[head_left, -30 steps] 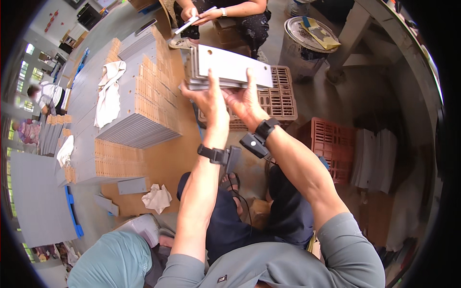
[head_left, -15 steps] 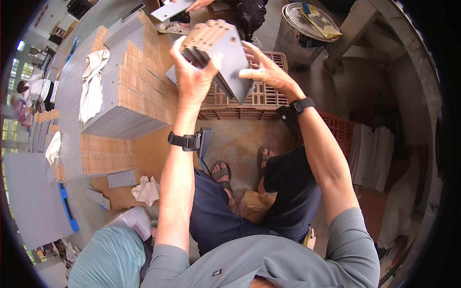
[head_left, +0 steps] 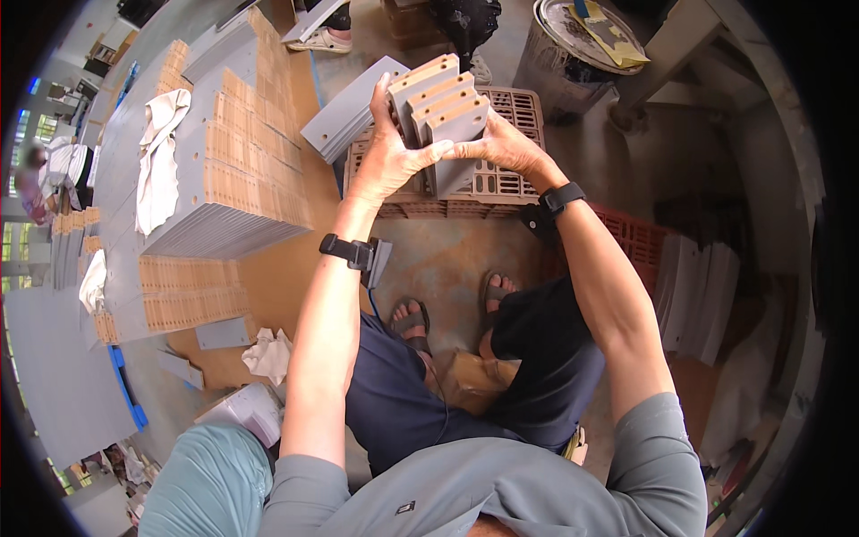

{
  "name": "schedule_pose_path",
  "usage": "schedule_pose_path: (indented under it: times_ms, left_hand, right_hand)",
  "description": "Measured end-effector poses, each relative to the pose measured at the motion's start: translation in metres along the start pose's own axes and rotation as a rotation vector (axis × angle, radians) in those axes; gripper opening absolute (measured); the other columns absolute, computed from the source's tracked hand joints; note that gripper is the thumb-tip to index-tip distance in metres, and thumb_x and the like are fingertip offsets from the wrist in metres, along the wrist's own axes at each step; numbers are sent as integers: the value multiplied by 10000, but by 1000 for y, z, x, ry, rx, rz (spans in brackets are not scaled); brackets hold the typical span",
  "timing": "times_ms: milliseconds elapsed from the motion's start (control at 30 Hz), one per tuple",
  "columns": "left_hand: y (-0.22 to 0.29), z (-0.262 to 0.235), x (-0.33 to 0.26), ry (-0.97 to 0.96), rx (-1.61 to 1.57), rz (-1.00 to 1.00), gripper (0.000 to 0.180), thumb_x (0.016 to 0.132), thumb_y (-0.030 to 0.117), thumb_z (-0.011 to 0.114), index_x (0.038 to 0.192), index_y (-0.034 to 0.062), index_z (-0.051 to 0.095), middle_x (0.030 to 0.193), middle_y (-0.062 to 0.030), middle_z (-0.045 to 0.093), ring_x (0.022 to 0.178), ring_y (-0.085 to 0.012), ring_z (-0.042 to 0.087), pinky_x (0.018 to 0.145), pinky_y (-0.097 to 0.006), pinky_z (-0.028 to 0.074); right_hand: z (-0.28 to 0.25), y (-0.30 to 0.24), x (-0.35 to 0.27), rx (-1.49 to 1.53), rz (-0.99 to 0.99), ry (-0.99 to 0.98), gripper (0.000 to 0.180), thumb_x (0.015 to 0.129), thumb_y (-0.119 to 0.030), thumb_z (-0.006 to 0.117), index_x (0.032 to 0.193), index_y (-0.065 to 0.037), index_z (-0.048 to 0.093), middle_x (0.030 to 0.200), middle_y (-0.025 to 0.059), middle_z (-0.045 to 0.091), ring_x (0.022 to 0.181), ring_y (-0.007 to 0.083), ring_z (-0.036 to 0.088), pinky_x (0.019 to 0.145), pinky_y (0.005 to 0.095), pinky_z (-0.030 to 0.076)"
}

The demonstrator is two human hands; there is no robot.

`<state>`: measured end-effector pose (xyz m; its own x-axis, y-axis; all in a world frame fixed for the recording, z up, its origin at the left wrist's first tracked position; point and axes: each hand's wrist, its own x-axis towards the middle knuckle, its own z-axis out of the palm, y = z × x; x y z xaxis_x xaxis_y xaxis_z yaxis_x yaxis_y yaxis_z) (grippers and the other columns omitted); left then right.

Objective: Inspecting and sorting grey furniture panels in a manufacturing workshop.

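Observation:
A handful of grey boards (head_left: 443, 112) with drilled, wood-coloured edges stands above the brown plastic crate (head_left: 517, 109), the drilled ends turned up and stepped unevenly. My left hand (head_left: 394, 159) grips the left side of these boards, fingers behind and thumb across the front. From the right, my right hand (head_left: 510, 148) clasps them, its thumb nearly meeting the left one; its other fingers are mostly hidden behind the boards. Just left of my left hand, a few more grey boards (head_left: 353, 107) lie tilted beside the crate.
Tall stacks of grey boards (head_left: 255, 152) rise at the left, with a white cloth (head_left: 161, 157) draped there. A lidded, paint-stained bucket (head_left: 573, 67) stands at the far right. Another person's shoe (head_left: 324, 41) shows at the top. Near my feet sits a cardboard box (head_left: 479, 380).
The held boards have turned so their drilled edges face up and toward me. My right hand, fingers spread before, has closed on them. The other person's hand has left the view.

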<state>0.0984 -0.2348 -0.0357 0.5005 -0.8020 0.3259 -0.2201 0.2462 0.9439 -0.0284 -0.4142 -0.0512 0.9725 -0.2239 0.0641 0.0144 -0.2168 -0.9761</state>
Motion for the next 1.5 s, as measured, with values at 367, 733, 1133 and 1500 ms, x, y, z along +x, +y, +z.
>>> schedule_pose_path:
  times_ms: [367,733,1133,1500]
  left_hand:
    - [43,-9,1,-5,126,134,1268,741,254,902,1565,164,-58,1506,-191,352,1389,-319,416,1126,-473,417]
    - [6,-8,-12,0,238,-22,1163,703,270,921,1521,44,124,1470,-173,425,1397,-271,407,1148,-420,377]
    - [-13,2,-10,10,67,-134,1138,701,306,922,1518,60,169,1488,-158,399,1393,-256,405,1149,-413,370]
    - [-36,1,-22,37,111,-110,1073,713,420,900,1479,50,248,1428,-187,444,1344,-294,459,1114,-425,408]
  right_hand:
    - [-1,-48,3,-118,-184,53,1195,631,-442,933,1554,-45,286,1525,179,380,1442,319,346,1191,434,307]
    - [0,-25,2,-308,-214,9,1175,649,-438,919,1543,-17,283,1532,213,356,1448,352,329,1195,436,298]
    - [-2,-13,0,-400,-181,57,1008,723,-284,887,1516,-14,327,1491,209,411,1386,345,414,1140,414,366]
    - [0,4,-5,-409,-168,15,875,746,-251,873,1445,-15,403,1399,188,503,1306,354,490,1085,433,419]
